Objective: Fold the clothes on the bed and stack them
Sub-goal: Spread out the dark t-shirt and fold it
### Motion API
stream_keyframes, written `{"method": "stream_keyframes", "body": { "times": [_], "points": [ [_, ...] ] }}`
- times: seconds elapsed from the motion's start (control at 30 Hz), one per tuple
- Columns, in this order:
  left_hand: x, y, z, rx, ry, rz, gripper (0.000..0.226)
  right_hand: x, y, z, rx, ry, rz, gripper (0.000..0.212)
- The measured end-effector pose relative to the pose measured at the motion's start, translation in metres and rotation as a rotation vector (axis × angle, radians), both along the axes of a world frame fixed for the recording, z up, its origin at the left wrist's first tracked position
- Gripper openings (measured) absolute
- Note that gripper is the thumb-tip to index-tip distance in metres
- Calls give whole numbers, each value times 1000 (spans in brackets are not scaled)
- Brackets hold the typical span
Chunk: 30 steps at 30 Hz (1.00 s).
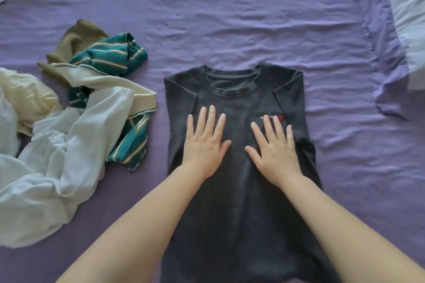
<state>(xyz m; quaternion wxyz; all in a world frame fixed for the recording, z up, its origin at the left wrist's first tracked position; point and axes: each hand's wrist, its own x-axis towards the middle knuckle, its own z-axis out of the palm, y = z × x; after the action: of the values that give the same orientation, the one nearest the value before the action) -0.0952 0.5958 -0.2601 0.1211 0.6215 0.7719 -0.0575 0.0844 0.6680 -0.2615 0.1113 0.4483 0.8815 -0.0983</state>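
1. There is one view only — a wide-angle camera worn on the person's head, so no second view shares any part of the scene.
2. It looks forward and steeply down onto the bed (pixel 253 18), whose purple sheet fills nearly the whole frame.
3. It sits close: both forearms enter from the bottom edge and reach to the middle of the frame, where the left hand (pixel 203 142) and right hand (pixel 274 148) lie flat on the dark T-shirt (pixel 232 202).
4. The wide lens bends the edges — the pile of clothes (pixel 69 122) spreads at the left, and pale bedding (pixel 407 7) curves down the upper right.
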Motion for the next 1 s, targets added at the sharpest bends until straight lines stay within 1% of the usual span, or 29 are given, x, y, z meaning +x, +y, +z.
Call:
{"method": "stream_keyframes", "body": {
  "times": [0.07,0.1,0.23,0.33,0.5,0.63,0.7,0.77,0.83,0.93,1.0],
  "points": [
    [36,-35,5,-52,-78,-90,65,12,-44,8,-44,-2,40,65],
    [53,-54,8,-77,-108,-100,63,19,-65,12,-52,5,40,65],
    [106,-121,25,-98,-134,-60,61,53,-135,26,-54,11,2,65],
    [136,-161,32,-128,-162,-95,68,81,-173,34,-69,-21,45,66],
    [165,-196,36,-192,-167,-166,78,120,-205,37,-83,-18,152,74],
    [173,-220,37,-244,-160,-214,76,148,-216,37,-100,0,276,78],
    [175,-225,38,-303,-135,-213,72,155,-215,35,-87,8,334,70],
    [176,-225,39,-343,-110,-198,60,156,-213,32,-61,25,367,58],
    [177,-222,39,-334,-101,-185,49,154,-210,31,-25,47,389,46],
    [175,-215,39,-265,-95,-192,45,149,-208,32,53,75,444,22],
    [171,-207,44,-249,-76,-222,44,145,-205,33,65,63,476,22]
  ]
}}
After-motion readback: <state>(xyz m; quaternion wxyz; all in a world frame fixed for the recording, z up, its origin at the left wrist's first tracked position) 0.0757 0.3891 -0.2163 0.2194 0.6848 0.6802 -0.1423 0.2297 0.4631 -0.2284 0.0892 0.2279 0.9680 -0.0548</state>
